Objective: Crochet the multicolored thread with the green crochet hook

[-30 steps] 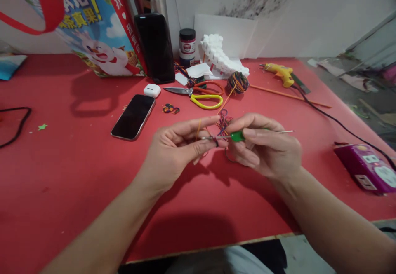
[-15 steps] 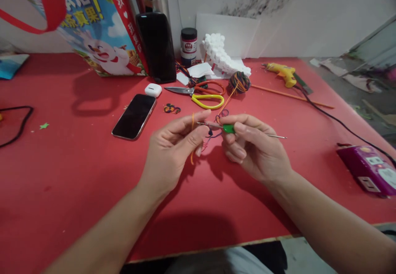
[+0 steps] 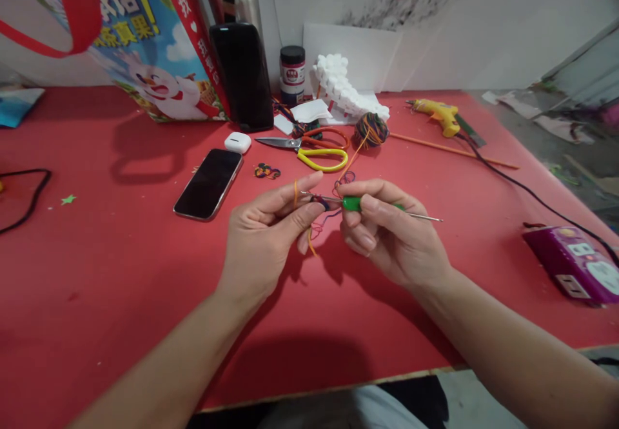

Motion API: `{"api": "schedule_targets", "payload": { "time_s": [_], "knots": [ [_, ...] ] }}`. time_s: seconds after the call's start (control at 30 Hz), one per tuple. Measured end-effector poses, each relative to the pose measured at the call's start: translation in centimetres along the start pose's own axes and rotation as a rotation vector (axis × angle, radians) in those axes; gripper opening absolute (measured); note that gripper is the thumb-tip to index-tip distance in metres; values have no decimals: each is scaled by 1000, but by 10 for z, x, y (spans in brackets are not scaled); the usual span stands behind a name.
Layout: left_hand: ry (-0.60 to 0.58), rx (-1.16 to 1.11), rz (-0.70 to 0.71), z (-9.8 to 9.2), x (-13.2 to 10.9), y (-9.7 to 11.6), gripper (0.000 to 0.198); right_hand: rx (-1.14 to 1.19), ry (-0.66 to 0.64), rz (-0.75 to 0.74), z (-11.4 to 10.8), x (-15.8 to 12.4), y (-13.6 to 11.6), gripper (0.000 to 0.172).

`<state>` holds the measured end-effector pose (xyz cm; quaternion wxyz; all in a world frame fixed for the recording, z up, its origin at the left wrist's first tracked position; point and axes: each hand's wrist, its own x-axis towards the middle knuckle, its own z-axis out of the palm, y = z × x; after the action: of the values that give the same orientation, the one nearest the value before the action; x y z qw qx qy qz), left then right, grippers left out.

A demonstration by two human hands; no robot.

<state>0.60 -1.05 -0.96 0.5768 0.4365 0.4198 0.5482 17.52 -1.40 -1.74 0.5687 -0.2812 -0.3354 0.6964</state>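
My right hand [image 3: 396, 232] is closed round the green grip of a crochet hook [image 3: 351, 204], whose metal tip points left. Between the thumb and fingers of my left hand [image 3: 265, 239] is a small dark piece of crochet [image 3: 319, 202], and the hook's shaft lies against it. An orange strand of yarn [image 3: 296, 191] passes over my left index finger, with a loose end hanging below. Thin multicoloured loops of yarn [image 3: 344, 180] trail between the hands towards a dark multicoloured yarn ball [image 3: 371, 129] behind them. How the hook sits in the stitches is too small to tell.
Beyond my hands lie scissors [image 3: 322, 158], a small crocheted scrap [image 3: 266, 171], a white earphone case [image 3: 238, 142] and a phone [image 3: 209, 184]. A yellow glue gun [image 3: 438, 114] and a purple power socket [image 3: 573, 264] are on the right. A printed bag [image 3: 169, 87] stands at the back left.
The hook has shifted slightly left, its tip now reaching past the crochet piece. More of the dark piece shows at my left fingertips. The loose orange end has swung to the right.
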Motion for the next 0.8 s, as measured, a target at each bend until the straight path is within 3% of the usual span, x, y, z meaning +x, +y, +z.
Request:
{"api": "schedule_targets", "payload": {
  "time_s": [0.33,0.8],
  "knots": [
    [-25,-17,70,-7,2,-5,13,-46,-7,7,-3,0,0,12],
    [5,-107,-12,-1,1,-1,24,-54,-1,4,-2,-1,1,13]
  ]
}}
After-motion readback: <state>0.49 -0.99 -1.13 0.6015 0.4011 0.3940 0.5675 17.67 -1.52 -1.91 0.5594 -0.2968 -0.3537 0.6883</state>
